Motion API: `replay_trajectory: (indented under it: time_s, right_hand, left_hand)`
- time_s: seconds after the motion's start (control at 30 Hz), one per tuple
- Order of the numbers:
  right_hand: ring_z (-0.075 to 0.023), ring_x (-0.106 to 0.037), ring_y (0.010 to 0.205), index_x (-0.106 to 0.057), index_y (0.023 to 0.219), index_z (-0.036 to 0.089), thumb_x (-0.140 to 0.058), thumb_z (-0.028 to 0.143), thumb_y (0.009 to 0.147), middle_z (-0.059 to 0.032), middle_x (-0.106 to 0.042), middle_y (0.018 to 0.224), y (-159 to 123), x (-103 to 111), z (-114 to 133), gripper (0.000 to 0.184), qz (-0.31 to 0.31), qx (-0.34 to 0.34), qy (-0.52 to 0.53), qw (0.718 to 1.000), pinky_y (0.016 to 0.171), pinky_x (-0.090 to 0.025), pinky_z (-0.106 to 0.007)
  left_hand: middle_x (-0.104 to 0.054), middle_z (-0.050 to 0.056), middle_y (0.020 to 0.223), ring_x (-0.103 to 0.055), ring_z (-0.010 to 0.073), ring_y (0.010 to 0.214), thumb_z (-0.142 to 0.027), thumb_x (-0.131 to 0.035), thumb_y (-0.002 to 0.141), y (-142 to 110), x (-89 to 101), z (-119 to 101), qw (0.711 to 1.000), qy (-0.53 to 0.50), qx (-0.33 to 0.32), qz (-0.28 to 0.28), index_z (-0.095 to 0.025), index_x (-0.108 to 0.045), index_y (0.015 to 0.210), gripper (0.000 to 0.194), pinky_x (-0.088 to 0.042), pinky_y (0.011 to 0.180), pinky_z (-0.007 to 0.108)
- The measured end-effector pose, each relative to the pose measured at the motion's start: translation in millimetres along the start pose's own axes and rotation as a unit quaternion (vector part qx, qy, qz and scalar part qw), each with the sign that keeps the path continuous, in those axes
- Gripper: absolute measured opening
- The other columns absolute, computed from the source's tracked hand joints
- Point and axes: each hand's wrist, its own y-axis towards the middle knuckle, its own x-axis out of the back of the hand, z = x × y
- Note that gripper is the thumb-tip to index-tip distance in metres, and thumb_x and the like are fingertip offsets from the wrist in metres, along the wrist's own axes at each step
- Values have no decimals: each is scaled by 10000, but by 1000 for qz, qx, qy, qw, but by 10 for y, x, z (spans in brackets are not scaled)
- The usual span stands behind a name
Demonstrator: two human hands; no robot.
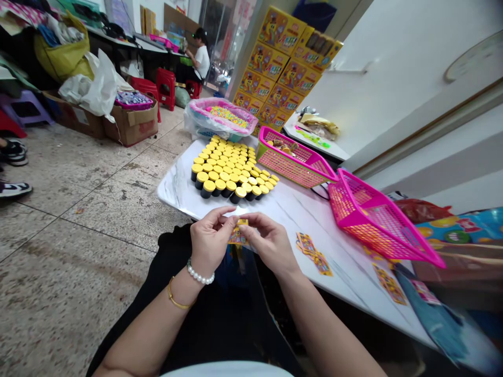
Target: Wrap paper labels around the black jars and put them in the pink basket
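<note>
Two forearms (322,319) angle inward above dark trousers (173,251). Left hand (210,238) and right hand (272,245) pinch a yellow label (238,235) near the table (283,220) edge.

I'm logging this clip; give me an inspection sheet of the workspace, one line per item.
Surface: white marbled table, in use across most of its length.
Job's things: small printed piece in hand; dark jars with yellow lids grouped upright; loose printed pieces lying flat to the right.
Clutter: pink basket beside the jars, second pink basket nearer, some contents hard to make out.
Grip: left hand and right hand both pinch the small printed piece.
Cables: thin dark loop between the baskets, possibly a cord; cannot tell.
Surroundings: stacked yellow boxes, red stool, seated person at another table, cardboard box on the floor.
</note>
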Motion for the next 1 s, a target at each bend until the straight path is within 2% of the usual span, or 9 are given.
replay_trajectory:
  time_s: [0.07, 0.1, 0.23, 0.33, 0.5, 0.7, 0.9, 1.0]
  right_hand:
    - [-156, -580, 690, -673, 801, 184, -737, 494, 787, -17, -649, 732, -13, -27, 23, 317, 28, -59, 47, 997, 663, -495, -292]
    - [-137, -546, 630, -639, 753, 181, -732, 518, 784, 0, -621, 674, -18, -40, 30, 350, 22, -73, 56, 996, 611, -471, -270]
    - [-111, -460, 552, -572, 669, 190, -625, 603, 849, 21, -543, 591, -21, -62, 37, 454, -81, -41, 5, 996, 528, -396, -242]
    - [-129, -510, 580, -591, 689, 196, -565, 618, 891, 6, -570, 611, -16, -60, 43, 469, -109, -3, -28, 994, 550, -428, -251]
    - [-139, -559, 596, -619, 729, 203, -592, 540, 914, -3, -625, 656, -38, -78, 88, 386, -109, 55, -34, 992, 584, -469, -261]
    - [-137, -555, 589, -642, 749, 199, -575, 459, 945, -1, -625, 649, -48, -75, 105, 333, -131, 86, -45, 987, 581, -455, -259]
    - [-156, -589, 662, -631, 774, 205, -579, 433, 944, -7, -639, 696, -58, -86, 52, 289, -91, 93, -49, 990, 633, -471, -272]
    - [-163, -600, 698, -640, 818, 214, -597, 384, 931, -10, -649, 737, -38, -120, 60, 208, -97, 120, -73, 985, 670, -486, -287]
  left_hand:
    - [-677, -8, 655, -599, 103, 563, -324, -728, 804, 5, -3, -1, 1000, -7, 4, -5, -188, -754, 985, 229, -501, 570, 199]
    - [-666, -13, 662, -579, 94, 545, -328, -729, 803, 6, -4, -5, 1000, -14, 4, -9, -187, -741, 990, 235, -486, 553, 192]
    - [-636, -12, 719, -512, 75, 537, -364, -731, 815, -21, 8, -74, 999, -17, -20, -44, -186, -686, 886, 197, -439, 531, 182]
    - [-596, -7, 674, -519, 97, 585, -367, -708, 844, -75, 22, -165, 997, 15, -54, -45, -182, -659, 757, 210, -438, 561, 195]
    - [-630, 21, 739, -567, 125, 650, -332, -716, 842, -132, 11, -243, 993, 48, -104, -20, -184, -717, 765, 167, -465, 605, 223]
    - [-594, -1, 691, -540, 111, 607, -328, -725, 830, -106, 34, -254, 994, 22, -85, -63, -180, -677, 720, 191, -448, 571, 215]
    - [-664, 33, 779, -571, 114, 623, -297, -736, 822, -116, 42, -262, 992, 59, -113, -16, -188, -771, 829, 115, -471, 580, 228]
    - [-644, 20, 772, -514, 86, 556, -295, -773, 782, -101, 57, -265, 990, 71, -118, -28, -196, -788, 832, 112, -436, 524, 214]
